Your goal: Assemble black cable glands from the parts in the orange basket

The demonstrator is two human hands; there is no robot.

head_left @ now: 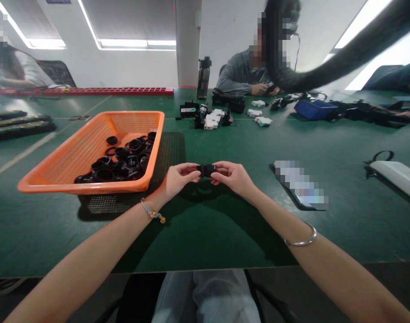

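Note:
Between my two hands is a small black ribbed cylindrical fitting [207, 171], held level just above the green table [221, 233]. The fingers of my left hand [181, 178] pinch its left end. On its right end the thumb and fingers of my right hand [233, 177] are closed. Whether the fitting is one piece or two joined parts I cannot tell. Left of my hands stands an orange plastic basket [57, 157], with several black plastic rings and fittings [122, 157] heaped toward its right side.
A phone [300, 186] lies to the right, with a white device with a strap [398, 177] beyond it. Small black and white parts [211, 117], a bottle [204, 77] and a blue bin [314, 110] stand farther back. Across the table a person [240, 74] handles something dark.

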